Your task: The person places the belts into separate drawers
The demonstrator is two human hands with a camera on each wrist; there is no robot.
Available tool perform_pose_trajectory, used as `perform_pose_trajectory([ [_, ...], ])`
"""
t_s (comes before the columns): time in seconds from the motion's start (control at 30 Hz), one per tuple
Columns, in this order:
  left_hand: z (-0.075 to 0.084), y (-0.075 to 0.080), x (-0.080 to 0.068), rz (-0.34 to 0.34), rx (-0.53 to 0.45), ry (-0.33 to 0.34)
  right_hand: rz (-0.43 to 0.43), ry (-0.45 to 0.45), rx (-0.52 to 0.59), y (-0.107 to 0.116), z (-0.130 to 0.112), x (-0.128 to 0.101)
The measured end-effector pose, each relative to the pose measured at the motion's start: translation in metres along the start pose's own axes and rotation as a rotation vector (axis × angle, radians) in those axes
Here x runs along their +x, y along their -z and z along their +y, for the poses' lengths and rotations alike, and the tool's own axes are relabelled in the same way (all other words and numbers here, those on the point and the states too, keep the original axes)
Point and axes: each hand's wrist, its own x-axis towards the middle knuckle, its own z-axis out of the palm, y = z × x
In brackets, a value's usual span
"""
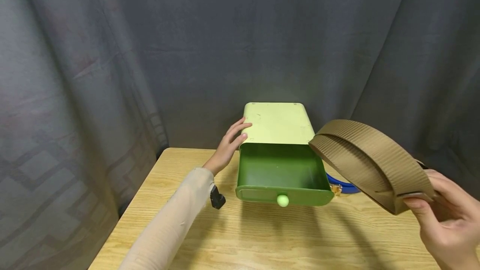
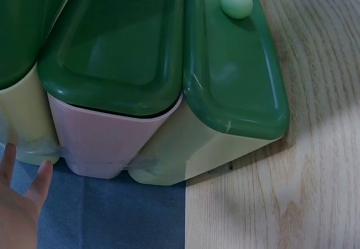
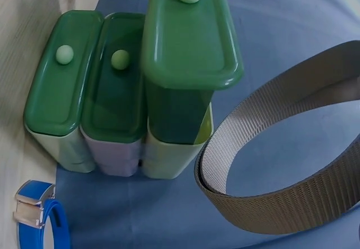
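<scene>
A small drawer cabinet with a pale yellow-green top (image 1: 277,122) stands on the table. Its top green drawer (image 1: 258,195) is pulled out, and nothing shows inside it. My left hand (image 1: 228,143) rests against the cabinet's left side, fingers extended, with fingertips at the top edge. To the right of the drawer, my right hand (image 1: 451,216) grips a coiled brown ribbed belt (image 1: 390,153), thumb on its end. The coil hangs in the air, its far part next to the drawer's right edge. In the right wrist view the belt (image 3: 281,212) forms a wide loop.
A blue belt (image 1: 350,188) with a gold-coloured buckle (image 1: 336,188) lies on the wooden table (image 1: 277,241) right of the cabinet. Two lower drawers, one in a pink casing (image 3: 118,156), are closed. A grey curtain (image 1: 225,45) hangs behind.
</scene>
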Motion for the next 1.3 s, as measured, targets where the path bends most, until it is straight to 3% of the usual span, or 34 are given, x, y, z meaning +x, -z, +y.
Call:
perform_pose_trajectory([
  [0.3,-0.001,0.0,0.001,0.011,0.023,-0.008,-0.009,0.108,0.035,-0.014,0.013,0.01],
  [0.8,0.002,0.0,0.0,-0.002,0.026,0.002,-0.087,0.133,0.038,-0.043,0.027,0.021],
  [1.1,-0.012,0.0,0.003,0.011,0.021,-0.01,-0.185,0.103,0.031,-0.054,0.033,0.027],
  [1.3,0.001,-0.001,0.0,-0.006,0.022,0.002,-0.254,0.038,-0.038,-0.054,0.036,0.03],
])
